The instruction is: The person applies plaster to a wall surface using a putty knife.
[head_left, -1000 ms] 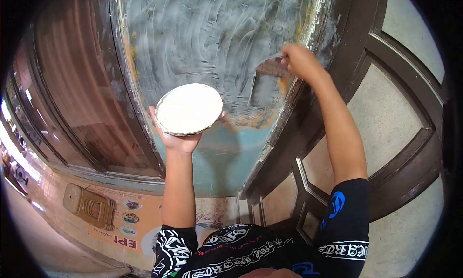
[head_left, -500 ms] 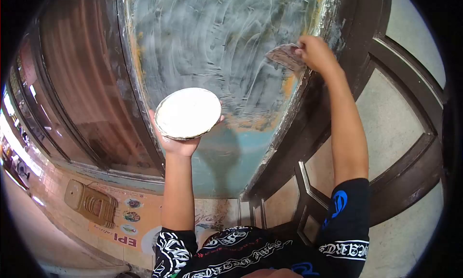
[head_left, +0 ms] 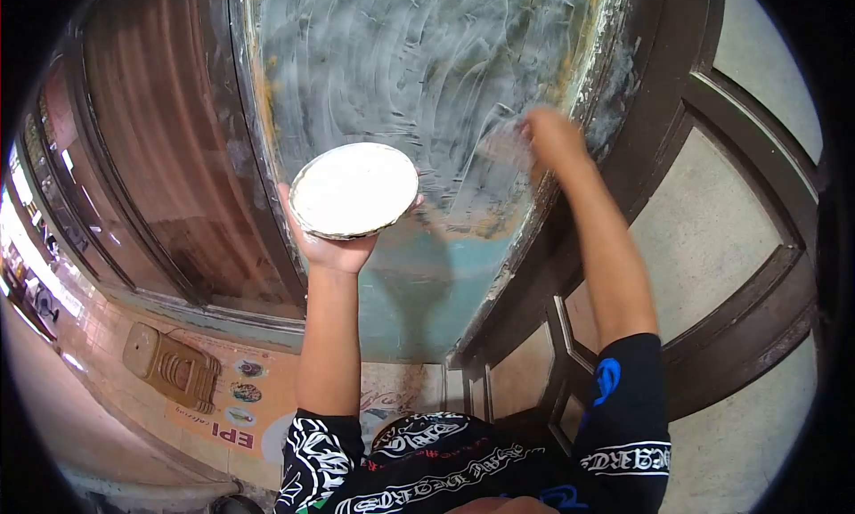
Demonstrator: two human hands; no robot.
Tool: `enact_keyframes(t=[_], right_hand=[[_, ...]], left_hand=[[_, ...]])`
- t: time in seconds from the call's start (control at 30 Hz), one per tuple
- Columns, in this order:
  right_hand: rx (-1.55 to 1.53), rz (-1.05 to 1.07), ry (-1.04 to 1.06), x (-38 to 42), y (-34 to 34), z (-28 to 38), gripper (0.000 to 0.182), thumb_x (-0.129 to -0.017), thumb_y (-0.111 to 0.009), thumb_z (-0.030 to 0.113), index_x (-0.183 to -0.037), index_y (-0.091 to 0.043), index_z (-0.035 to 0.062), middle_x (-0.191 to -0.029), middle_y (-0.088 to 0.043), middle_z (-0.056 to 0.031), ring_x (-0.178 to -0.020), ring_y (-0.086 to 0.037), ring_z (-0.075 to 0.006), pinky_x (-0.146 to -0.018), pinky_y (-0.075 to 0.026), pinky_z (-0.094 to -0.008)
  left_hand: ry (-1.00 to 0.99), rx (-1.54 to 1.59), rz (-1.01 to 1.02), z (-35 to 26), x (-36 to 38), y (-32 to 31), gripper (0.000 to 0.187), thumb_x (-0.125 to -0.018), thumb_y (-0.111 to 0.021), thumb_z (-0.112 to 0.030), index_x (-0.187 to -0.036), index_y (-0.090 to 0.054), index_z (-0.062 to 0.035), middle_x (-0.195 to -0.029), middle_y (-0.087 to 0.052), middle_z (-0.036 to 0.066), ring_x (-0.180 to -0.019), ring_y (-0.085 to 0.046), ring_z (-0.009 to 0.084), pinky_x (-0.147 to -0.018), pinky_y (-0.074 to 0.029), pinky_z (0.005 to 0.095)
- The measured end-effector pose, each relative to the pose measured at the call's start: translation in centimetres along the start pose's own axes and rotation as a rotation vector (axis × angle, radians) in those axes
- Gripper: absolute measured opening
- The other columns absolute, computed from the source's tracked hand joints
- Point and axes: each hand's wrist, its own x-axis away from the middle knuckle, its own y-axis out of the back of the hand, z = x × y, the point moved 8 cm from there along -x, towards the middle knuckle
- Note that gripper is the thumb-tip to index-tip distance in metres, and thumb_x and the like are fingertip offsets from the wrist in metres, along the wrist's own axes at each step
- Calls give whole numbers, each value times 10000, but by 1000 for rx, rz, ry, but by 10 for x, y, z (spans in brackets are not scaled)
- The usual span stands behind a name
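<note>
My left hand [head_left: 336, 249] holds up a round plate [head_left: 354, 190] from below, its fingers curled around the rim. The plate's top is bright white, and I cannot make out whether a paste covers it. My right hand [head_left: 554, 140] grips a thin flat scraper [head_left: 506, 144], blurred by motion, at the right part of the panel. That panel [head_left: 356, 77] is grey-green and streaked with whitish swirls. Its lower part is plain blue-green, with orange-brown patches along the edges.
Dark brown frame wood [head_left: 570, 202] with pale panels [head_left: 712, 211] stands on the right. A brown door or window panel [head_left: 151, 113] is on the left. On the floor, a brown plastic stool [head_left: 174, 367] lies over an orange printed banner [head_left: 245, 416].
My right hand has moved left and down across the panel with the scraper. My left hand and the plate have shifted slightly up and right.
</note>
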Motion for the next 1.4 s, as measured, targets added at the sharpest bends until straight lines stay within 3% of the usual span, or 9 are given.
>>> enact_keyframes(t=[0.03,0.17,0.33,0.5,0.77,1.0,1.03,1.13,1.4], right_hand=[[28,-90,-2,-13,36,-4,67,-840,-635,101,-885,-683,85,-922,-702,-150,-905,-679,-364,-750,-534,-473],[-72,-28,29,-23,78,0,22,-819,-648,69,-840,-654,66,-885,-697,-163,-856,-679,-368,-728,-524,-462],[-3,401,129,84,-90,53,128,-858,-613,146,-922,-700,77,-943,-708,-159,-927,-698,-349,-765,-555,-494],[95,258,5,98,-162,26,120,-877,-587,118,-931,-687,80,-1012,-702,-151,-951,-698,-333,-768,-558,-497],[78,-3,30,-6,58,6,43,-836,-626,89,-877,-619,75,-951,-664,-129,-951,-664,-349,-800,-546,-471],[53,438,120,105,-137,49,113,-861,-573,75,-932,-661,66,-1002,-690,-156,-983,-680,-361,-788,-559,-486],[54,430,116,101,-136,47,113,-861,-573,75,-932,-661,66,-1002,-690,-156,-983,-680,-361,-788,-559,-486],[61,258,29,72,-109,28,112,-867,-569,78,-932,-660,65,-1016,-691,-152,-967,-682,-378,-801,-562,-487],[70,20,-15,-24,93,-10,79,-841,-618,42,-912,-652,51,-884,-689,-164,-877,-686,-361,-698,-532,-452]], left_hand=[[70,-16,212,4,2,-26,956,-886,-352,-808,-1503,-381,-77,-1548,-372,189,-1384,-381,473,-1117,-300,689],[59,-17,190,-5,-2,-32,949,-891,-363,-797,-1507,-370,-74,-1560,-353,189,-1384,-380,473,-1117,-294,700],[27,-1,58,-13,0,-22,941,-895,-367,-795,-1497,-392,-73,-1536,-399,178,-1386,-403,426,-1139,-305,643],[-27,-27,-152,-22,10,-7,931,-916,-367,-762,-1508,-364,-43,-1560,-365,192,-1411,-376,419,-1156,-310,597],[-8,-35,-19,-37,8,-12,939,-890,-355,-804,-1492,-401,-85,-1542,-395,152,-1390,-401,403,-1144,-321,595],[21,-41,-47,-29,5,1,901,-893,-377,-791,-1471,-444,-104,-1510,-446,137,-1361,-444,374,-1127,-355,563],[6,-4,-16,-28,4,-4,949,-910,-388,-753,-1513,-343,-21,-1556,-352,232,-1395,-373,459,-1150,-302,620],[37,-13,-49,-29,1,-9,893,-896,-378,-788,-1457,-468,-100,-1493,-471,121,-1348,-462,357,-1121,-365,550],[7,-47,-77,-37,-5,-8,914,-893,-368,-796,-1477,-435,-96,-1514,-443,132,-1369,-432,384,-1130,-346,571]])
